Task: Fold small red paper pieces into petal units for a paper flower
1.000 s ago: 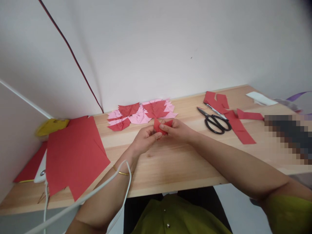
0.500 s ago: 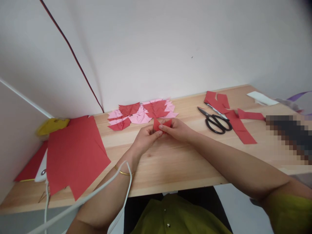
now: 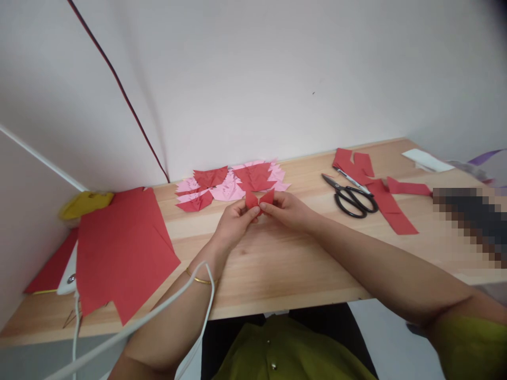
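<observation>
Both hands meet over the middle of the wooden table (image 3: 277,274). My left hand (image 3: 235,221) and my right hand (image 3: 287,209) pinch a small folded red paper piece (image 3: 259,199) between fingertips; it shows two pointed flaps like a bow. Just behind it lies a pile of folded red and pink paper pieces (image 3: 232,184) near the wall.
Large red paper sheets (image 3: 122,248) cover the table's left side, beside a yellow object (image 3: 85,203). Black scissors (image 3: 350,196) and red paper strips (image 3: 390,208) lie to the right, with a white slip (image 3: 425,159) beyond. A white cable (image 3: 130,327) crosses my left forearm.
The small red piece has been opened and lifted slightly, so its two pointed flaps now show above my fingertips. My hands have stayed nearly in place.
</observation>
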`<state>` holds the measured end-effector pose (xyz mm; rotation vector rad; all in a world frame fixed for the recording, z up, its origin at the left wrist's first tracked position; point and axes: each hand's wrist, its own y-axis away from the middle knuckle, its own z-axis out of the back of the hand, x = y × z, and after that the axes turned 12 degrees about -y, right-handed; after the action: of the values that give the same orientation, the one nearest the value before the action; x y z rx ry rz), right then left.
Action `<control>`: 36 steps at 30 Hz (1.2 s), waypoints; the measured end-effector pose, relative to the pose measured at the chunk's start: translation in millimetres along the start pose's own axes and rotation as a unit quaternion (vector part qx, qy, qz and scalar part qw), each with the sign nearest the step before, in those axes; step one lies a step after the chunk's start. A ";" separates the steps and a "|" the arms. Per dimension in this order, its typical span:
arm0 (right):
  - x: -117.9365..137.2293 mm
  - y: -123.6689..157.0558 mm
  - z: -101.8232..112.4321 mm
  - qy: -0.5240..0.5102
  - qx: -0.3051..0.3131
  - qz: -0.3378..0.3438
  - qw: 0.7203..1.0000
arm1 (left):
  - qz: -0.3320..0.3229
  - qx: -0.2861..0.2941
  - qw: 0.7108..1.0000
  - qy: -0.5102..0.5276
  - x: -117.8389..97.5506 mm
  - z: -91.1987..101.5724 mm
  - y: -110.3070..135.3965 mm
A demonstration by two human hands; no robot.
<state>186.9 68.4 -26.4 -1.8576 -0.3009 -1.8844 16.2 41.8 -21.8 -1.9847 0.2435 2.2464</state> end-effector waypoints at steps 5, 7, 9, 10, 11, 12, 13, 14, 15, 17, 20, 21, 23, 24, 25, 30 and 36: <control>-0.3 -0.1 0.5 -0.013 -0.005 0.001 1.000 | 0.003 0.008 1.000 0.020 3.6 2.0 -1.3; 0.4 0.2 0.7 -0.013 -0.006 -0.004 1.000 | 0.008 0.014 0.999 0.032 5.1 1.9 -1.4; 1.0 0.6 0.8 -0.013 -0.001 0.000 1.000 | 0.011 0.014 0.999 0.045 5.9 1.3 -1.3; 1.2 0.8 0.9 -0.015 0.005 0.006 1.000 | 0.012 0.013 0.999 0.049 6.2 0.9 -1.3; 1.4 1.0 0.9 -0.019 0.013 0.011 1.000 | 0.013 0.011 0.999 0.052 6.4 0.6 -1.2; 1.6 1.1 0.8 -0.021 0.021 0.016 0.999 | 0.014 0.009 0.998 0.054 6.6 0.5 -1.3; 1.8 1.1 0.7 -0.022 0.027 0.020 0.999 | 0.013 0.009 0.998 0.055 6.7 0.4 -1.4; 1.9 1.0 0.5 -0.020 0.030 0.021 0.999 | 0.013 0.009 0.998 0.057 6.9 0.5 -1.5; 1.9 0.9 0.3 -0.017 0.031 0.022 0.999 | 0.013 0.011 0.998 0.058 7.1 0.6 -1.6; 1.5 0.5 0.1 -0.009 0.031 0.024 0.999 | 0.012 0.014 0.998 0.062 7.5 1.2 -1.8; 0.7 0.3 0.5 -0.023 0.049 0.034 0.998 | 0.003 0.022 0.998 0.056 7.5 2.6 -1.5; 0.8 0.5 0.9 -0.035 0.059 0.037 0.997 | -0.004 0.026 0.998 0.052 7.1 3.1 -1.2; 2.0 1.2 1.8 -0.063 0.077 0.037 0.994 | -0.025 0.035 0.998 0.039 5.7 4.2 -0.5; 3.0 1.6 2.2 -0.076 0.083 0.034 0.993 | -0.038 0.041 0.998 0.035 4.7 4.7 -0.1; 4.2 2.1 2.5 -0.088 0.088 0.030 0.992 | -0.050 0.046 0.997 0.032 3.7 5.1 0.3; 7.5 2.6 1.7 -0.126 0.080 0.017 0.989 | -0.079 0.060 0.994 0.049 1.4 5.3 1.6; 4.5 0.8 1.7 -0.080 0.043 0.008 0.996 | -0.007 0.003 0.997 0.076 2.1 2.9 0.2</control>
<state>188.9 67.7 -22.0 -1.9507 -0.4127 -1.6886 13.1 42.1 -23.5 -2.1506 0.2499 2.0855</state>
